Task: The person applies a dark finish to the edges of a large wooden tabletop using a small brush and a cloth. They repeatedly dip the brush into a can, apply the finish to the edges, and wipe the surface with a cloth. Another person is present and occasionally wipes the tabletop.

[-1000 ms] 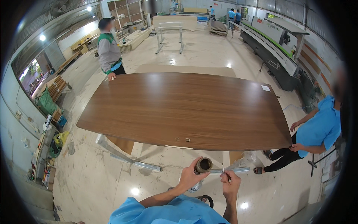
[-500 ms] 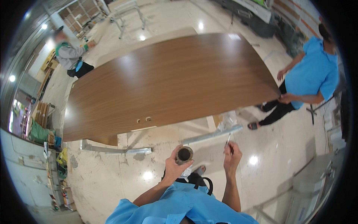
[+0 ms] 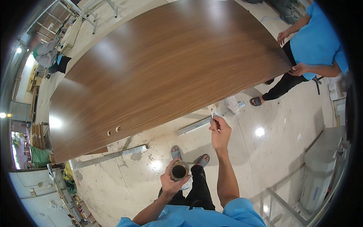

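Note:
My left hand (image 3: 172, 182) grips a small round open can (image 3: 179, 171) with dark contents, held at waist height above my feet. Raised toward the near edge of a large brown wood-grain panel (image 3: 166, 64), my right hand (image 3: 220, 132) pinches a thin stick-like tool (image 3: 213, 114). Its tip lies close to that edge. Two small round holes (image 3: 113, 131) sit near the panel's near edge, to the left of my hands.
A person in a blue shirt (image 3: 317, 41) holds the panel's right end with one hand. Another person (image 3: 47, 55) crouches at the far left end. Metal rails (image 3: 194, 125) and a plastic bag (image 3: 230, 104) lie on the pale floor under the panel. A grey machine (image 3: 321, 181) stands at right.
The view has swung downward and closer to the panel. My right hand rose toward the panel's near edge with the thin tool, while the can stays in my left hand.

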The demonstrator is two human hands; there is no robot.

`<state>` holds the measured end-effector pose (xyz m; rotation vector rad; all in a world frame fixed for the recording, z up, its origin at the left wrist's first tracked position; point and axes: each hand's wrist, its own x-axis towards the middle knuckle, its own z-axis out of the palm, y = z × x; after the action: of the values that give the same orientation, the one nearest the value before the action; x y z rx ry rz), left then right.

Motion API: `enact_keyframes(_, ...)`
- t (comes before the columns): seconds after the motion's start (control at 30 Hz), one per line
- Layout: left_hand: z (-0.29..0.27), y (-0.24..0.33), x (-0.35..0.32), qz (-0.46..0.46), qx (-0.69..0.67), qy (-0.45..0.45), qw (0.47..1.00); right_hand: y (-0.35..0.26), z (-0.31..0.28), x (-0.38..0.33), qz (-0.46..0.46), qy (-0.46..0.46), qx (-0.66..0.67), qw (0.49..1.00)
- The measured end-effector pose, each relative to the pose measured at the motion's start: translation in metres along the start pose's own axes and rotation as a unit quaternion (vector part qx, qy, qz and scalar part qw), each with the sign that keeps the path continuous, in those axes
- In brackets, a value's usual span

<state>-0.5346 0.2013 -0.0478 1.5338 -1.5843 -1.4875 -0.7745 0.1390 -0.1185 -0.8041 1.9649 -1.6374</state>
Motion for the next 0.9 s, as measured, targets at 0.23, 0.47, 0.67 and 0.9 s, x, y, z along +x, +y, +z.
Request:
enact_keyframes(0.23,-0.004,-0.023,0.021,-0.006,0.016,0.0,1.0,0.008,0.021,0.005,-0.073,0.004,-0.038,0.997)
enact_keyframes(0.47,-0.005,-0.04,0.028,0.02,0.033,-0.02,0.999,0.02,0.016,0.023,-0.1,0.03,-0.032,0.994)
enact_keyframes(0.67,-0.003,-0.043,0.032,0.005,0.033,-0.022,0.999,0.014,0.028,0.011,-0.062,0.022,0.003,0.998)
enact_keyframes(0.9,0.0,-0.051,0.034,-0.013,0.022,-0.026,0.999,0.011,0.031,0.006,-0.08,0.024,0.022,0.996)
